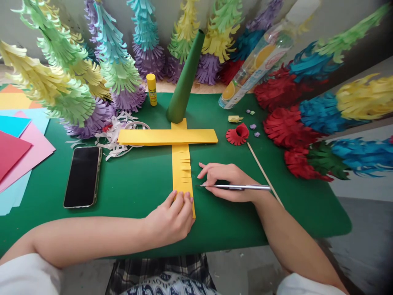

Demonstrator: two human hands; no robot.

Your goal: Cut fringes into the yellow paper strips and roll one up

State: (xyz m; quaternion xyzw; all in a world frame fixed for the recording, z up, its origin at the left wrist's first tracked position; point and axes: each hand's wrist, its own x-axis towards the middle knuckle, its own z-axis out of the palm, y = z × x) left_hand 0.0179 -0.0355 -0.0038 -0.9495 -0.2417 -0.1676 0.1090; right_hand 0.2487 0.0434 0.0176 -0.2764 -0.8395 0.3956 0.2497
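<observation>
A yellow paper strip (180,164) runs lengthwise on the green table, with several short slits along its right edge. My left hand (172,215) presses its lower end down with curled fingers held together. Just right of the strip, my right hand (231,180) grips a slim silver craft knife (242,187); its thin tip points left, slightly apart from the paper. Across the upper part lies a second yellow paper strip (153,137). A dark green paper cone (186,82) stands at the strip's far end.
Fringed paper cones (119,61) line the back and right. A phone (82,176), paper sheets (27,143), and white paper scraps (118,131) lie left. A glue stick (151,89) and plastic bottle (254,65) stand behind; a red fringed piece (237,135) and thin stick (264,173) lie right.
</observation>
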